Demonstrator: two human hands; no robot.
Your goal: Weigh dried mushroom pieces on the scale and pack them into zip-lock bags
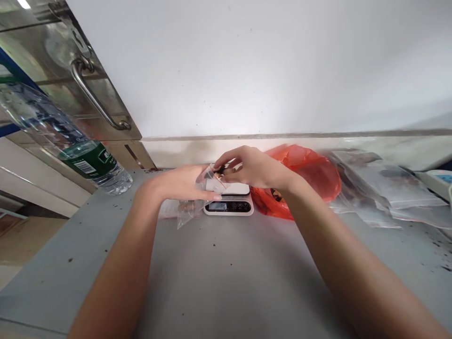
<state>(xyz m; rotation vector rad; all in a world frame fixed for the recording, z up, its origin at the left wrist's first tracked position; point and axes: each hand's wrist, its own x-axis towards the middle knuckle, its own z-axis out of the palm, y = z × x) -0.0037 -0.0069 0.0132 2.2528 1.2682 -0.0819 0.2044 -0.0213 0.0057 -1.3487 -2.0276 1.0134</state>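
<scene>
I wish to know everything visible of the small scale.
The scale is white, plastic-looking, with rounded corners. Its dark front carries a blurred digital display at left, three round buttons at right. It lies flat on the grey table beside a red bag. The left hand, right hand and held clear bag partly cover its platform; contact is unclear.

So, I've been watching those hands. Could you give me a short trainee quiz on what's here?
1. Near the scale, the left hand holds a small bag. It is:
A. black
B. clear
C. green

2. True or false: the bottle is to the right of the scale.

3. Fill in: the open bag just right of the scale is coloured ____.

Key
1. B, clear.
2. False: the bottle is on the left.
3. Red.
</scene>
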